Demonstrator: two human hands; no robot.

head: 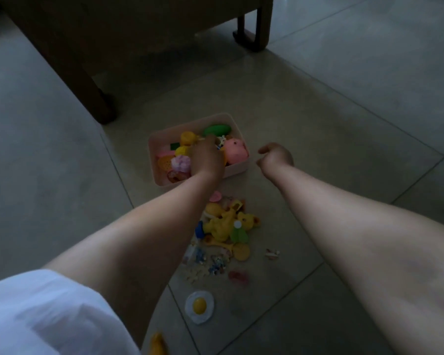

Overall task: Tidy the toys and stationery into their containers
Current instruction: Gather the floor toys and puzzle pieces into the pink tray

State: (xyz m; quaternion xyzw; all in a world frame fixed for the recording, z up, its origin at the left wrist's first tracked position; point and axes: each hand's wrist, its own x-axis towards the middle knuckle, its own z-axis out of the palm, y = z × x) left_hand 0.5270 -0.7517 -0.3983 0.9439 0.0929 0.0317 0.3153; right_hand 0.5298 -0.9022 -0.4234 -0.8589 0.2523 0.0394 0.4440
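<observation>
A pink box (237, 171) stands on the tiled floor, holding a pink pig toy (235, 149), a green toy (217, 129) and several yellow and pink pieces. My left hand (208, 160) reaches down into the box, back toward me. Its fingertips are among the toys beside a small white-and-blue piece (220, 144), and the grip is hidden. My right hand (276, 156) hovers just right of the box, fingers loosely curled and holding nothing. A pile of yellow toys (223, 226) lies on the floor in front of the box, partly under my left forearm.
Small puzzle pieces (215, 263), a red item (238, 276), a lone small piece (272, 253), a fried-egg toy (199, 306) and a yellow toy (158, 343) lie nearer me. Dark wooden furniture legs (98, 98) stand behind the box. The room is dim.
</observation>
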